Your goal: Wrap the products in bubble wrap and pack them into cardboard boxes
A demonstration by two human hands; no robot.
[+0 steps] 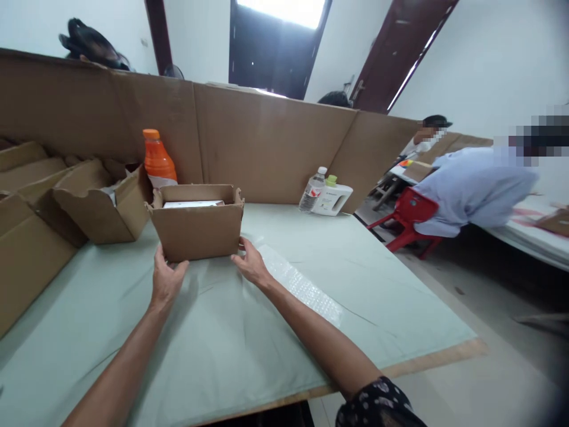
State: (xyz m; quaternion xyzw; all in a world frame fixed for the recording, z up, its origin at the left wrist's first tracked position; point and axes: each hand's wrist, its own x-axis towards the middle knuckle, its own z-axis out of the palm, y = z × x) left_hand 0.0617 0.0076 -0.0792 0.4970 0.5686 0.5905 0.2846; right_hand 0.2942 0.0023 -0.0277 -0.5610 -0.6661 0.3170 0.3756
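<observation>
A small open cardboard box [198, 228] stands on the pale green table [222, 344], with a white flat item [192, 204] lying inside it. My left hand [166, 279] rests against the box's lower left corner, fingers curled around it. My right hand [249, 263] touches the lower right corner, fingers bent against the cardboard. A strip of clear bubble wrap [300, 284] lies on the table under and beside my right forearm.
Several open cardboard boxes [100, 204] crowd the left side. An orange bottle [159, 159] stands behind the small box. A water bottle [312, 190] and white jug [333, 198] sit by the cardboard wall [267, 142]. People sit at right near a red chair [411, 216].
</observation>
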